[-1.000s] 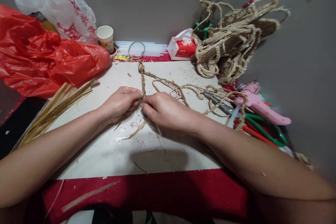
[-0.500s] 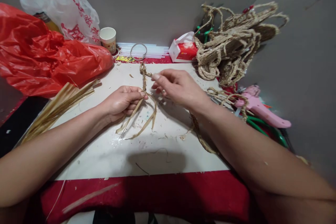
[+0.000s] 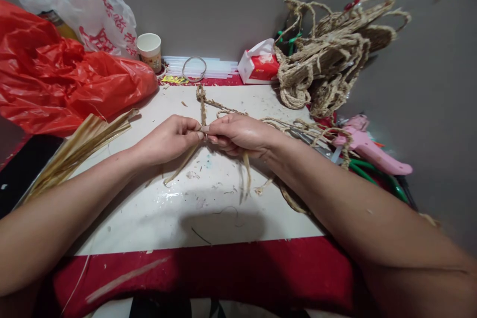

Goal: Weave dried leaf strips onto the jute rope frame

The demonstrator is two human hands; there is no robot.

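A thin braided straw cord (image 3: 203,112) runs down the middle of the white board (image 3: 141,223), with a small loop at its far end. My left hand (image 3: 177,136) pinches the cord's near end between thumb and fingertips. Touching it from the right, my right hand (image 3: 238,135) is closed on the loose strands at the same spot. One flat strand (image 3: 182,164) hangs out below the left hand, and another strand (image 3: 246,174) hangs beneath the right. From the loop, more braided cord trails right behind my right hand.
Dry leaf strips (image 3: 80,149) lie at left beside a red plastic bag (image 3: 74,74). A paper cup (image 3: 149,52), clear sticks (image 3: 219,67) and a tissue pack (image 3: 260,64) line the back. Right are bundled braided cords (image 3: 328,54), a pink glue gun (image 3: 368,149) and scissors (image 3: 311,144).
My right hand has moved left and down to meet my left hand and now grips strands. One strand has swung right with it. The braided cord behind has come into view.
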